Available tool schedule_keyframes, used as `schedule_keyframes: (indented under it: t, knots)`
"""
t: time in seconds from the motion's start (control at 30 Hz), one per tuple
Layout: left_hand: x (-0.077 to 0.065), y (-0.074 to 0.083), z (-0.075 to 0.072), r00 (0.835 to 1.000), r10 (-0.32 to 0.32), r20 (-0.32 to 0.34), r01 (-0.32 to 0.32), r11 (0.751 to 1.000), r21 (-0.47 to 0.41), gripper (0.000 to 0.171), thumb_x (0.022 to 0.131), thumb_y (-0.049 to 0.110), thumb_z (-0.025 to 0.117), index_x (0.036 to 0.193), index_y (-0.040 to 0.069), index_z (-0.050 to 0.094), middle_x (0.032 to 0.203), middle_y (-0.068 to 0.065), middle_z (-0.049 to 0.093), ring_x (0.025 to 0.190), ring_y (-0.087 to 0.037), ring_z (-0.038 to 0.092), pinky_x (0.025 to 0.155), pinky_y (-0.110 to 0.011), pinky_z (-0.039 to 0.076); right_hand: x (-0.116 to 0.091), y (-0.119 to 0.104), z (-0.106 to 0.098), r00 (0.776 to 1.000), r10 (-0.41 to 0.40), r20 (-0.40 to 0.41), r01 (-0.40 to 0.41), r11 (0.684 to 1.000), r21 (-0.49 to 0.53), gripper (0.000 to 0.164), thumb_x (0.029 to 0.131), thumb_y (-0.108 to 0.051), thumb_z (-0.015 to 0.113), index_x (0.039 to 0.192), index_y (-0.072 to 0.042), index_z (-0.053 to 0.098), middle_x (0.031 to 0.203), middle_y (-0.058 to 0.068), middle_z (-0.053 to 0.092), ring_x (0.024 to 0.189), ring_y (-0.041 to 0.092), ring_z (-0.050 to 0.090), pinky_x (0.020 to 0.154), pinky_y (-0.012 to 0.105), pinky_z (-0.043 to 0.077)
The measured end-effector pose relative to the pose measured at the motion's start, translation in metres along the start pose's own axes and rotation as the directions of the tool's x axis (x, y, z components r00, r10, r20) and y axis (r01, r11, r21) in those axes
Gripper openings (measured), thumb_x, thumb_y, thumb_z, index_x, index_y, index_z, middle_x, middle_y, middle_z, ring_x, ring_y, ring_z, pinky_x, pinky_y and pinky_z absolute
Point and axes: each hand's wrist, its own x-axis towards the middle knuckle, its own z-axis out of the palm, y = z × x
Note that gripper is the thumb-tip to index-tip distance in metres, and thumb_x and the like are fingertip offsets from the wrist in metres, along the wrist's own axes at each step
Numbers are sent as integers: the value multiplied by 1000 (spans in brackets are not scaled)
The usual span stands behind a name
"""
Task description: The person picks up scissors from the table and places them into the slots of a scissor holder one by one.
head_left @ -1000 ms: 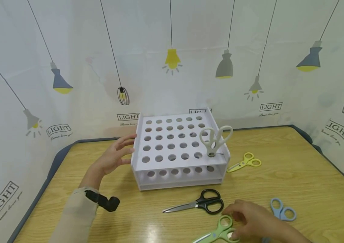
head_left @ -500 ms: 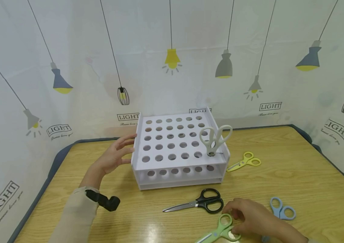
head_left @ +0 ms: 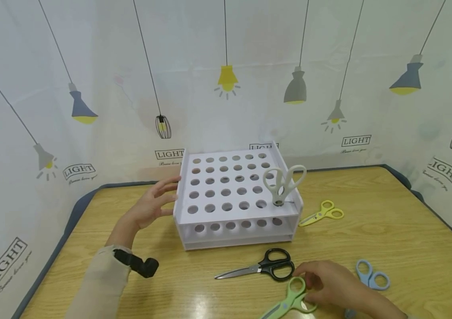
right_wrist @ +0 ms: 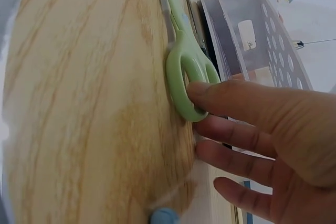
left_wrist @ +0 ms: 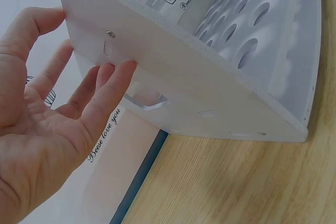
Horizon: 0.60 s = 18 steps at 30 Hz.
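The right hand (head_left: 335,283) pinches a loop of the green scissors (head_left: 288,303), likely light, stiff and best held there; the left hand (head_left: 149,206), fingers apart, touches the rack (left_wrist: 178,77).

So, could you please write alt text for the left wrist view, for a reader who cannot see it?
A left hand touches the outer side of a white rack with its fingertips. The rack has rows of round holes and stands on a wooden table.
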Motion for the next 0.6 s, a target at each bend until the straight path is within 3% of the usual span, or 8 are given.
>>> schedule_keyframes:
  t: [0.4,0.6]
  knots:
    - [0,-2,-1,1000,2,3,-2,1000,-1,58,92,11,54,144,13,27,143,-16,24,121,-32,37,85,-45,48,-1,-1,1,998,-54,-44,50,995,-90,41,72,-25,77,109,-11,63,75,-23,56,68,-3,51,59,24,45]
    - [1,-2,-1,1000,12,7,-12,1000,-4,58,92,11,54,144,13,27,143,-16,24,120,-31,38,85,-44,48,-2,1,-1,993,-102,-62,101,995,-22,39,74,-19,75,109,-7,62,74,-21,57,66,-3,52,57,22,47]
